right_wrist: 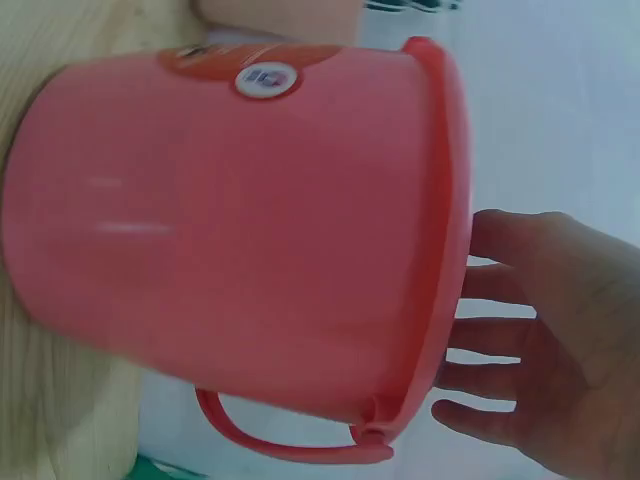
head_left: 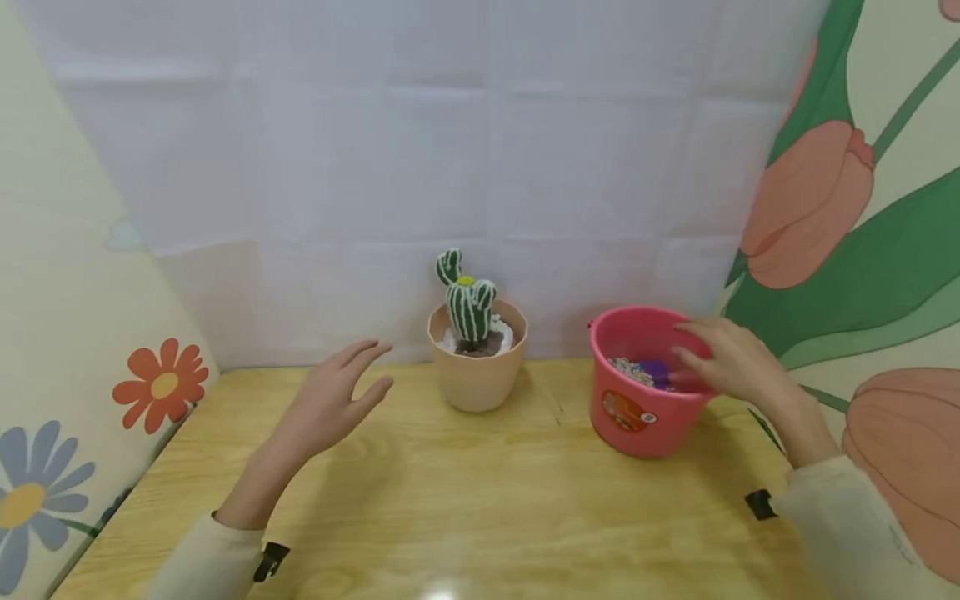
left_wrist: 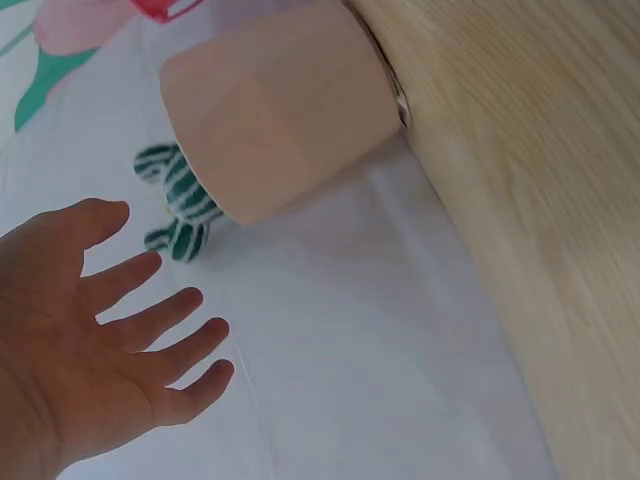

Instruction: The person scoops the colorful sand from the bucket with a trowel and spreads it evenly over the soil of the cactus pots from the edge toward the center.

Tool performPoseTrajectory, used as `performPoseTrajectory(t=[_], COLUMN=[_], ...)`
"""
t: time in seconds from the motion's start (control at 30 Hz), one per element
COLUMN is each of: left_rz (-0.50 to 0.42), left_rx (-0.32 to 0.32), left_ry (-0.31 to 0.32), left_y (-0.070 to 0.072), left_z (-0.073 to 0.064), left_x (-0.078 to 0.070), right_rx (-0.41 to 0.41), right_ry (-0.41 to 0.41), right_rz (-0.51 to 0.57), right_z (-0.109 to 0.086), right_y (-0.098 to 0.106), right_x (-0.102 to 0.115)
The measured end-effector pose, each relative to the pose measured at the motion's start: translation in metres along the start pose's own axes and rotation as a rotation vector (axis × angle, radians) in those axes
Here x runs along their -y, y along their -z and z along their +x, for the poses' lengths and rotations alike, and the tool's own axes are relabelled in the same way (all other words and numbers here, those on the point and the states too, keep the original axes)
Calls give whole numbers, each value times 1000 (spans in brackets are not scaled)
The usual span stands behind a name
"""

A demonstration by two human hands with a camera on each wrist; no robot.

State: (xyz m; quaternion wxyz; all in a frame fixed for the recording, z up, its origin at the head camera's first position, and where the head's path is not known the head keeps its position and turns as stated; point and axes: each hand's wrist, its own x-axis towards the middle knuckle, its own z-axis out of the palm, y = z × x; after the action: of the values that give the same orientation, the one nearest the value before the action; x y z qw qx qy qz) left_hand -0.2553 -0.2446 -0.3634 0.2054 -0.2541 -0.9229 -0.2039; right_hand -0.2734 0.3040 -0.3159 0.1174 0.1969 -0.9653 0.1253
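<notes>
A green-and-white striped knitted cactus [head_left: 470,312] stands in a peach flowerpot [head_left: 480,380] at the back of the table. To the pot's left, my left hand [head_left: 327,404] hovers with its fingers spread, holding nothing; the left wrist view shows its bare palm beside the cactus. A red bucket [head_left: 645,421] stands to the right, with pale grainy material [head_left: 632,372] and a purple object [head_left: 657,374] inside. My right hand [head_left: 731,358] reaches over the bucket's right rim, fingertips dipping just inside it; in the right wrist view the bucket wall partly hides them.
The wooden table [head_left: 450,492] ends at a white sheet [head_left: 360,167] hung behind it. Flower-patterned walls [head_left: 67,283] flank both sides. The bucket's curved handle [right_wrist: 290,450] hangs down along its side. A thin twig-like bit [head_left: 556,404] lies between pot and bucket.
</notes>
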Motion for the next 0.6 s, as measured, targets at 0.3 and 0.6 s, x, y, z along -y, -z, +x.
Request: performPoseTrajectory(t=[0.3, 0.6], left_rz=[-189, -470], left_rx=[-147, -149], left_ry=[-135, -195], left_y=[-21, -54], left_z=[29, 60], left_x=[-31, -78], right_rx=[125, 231], right_ry=[72, 60], right_rz=[-138, -5], right_z=[29, 53], right_y=[6, 11], right_x=[1, -7])
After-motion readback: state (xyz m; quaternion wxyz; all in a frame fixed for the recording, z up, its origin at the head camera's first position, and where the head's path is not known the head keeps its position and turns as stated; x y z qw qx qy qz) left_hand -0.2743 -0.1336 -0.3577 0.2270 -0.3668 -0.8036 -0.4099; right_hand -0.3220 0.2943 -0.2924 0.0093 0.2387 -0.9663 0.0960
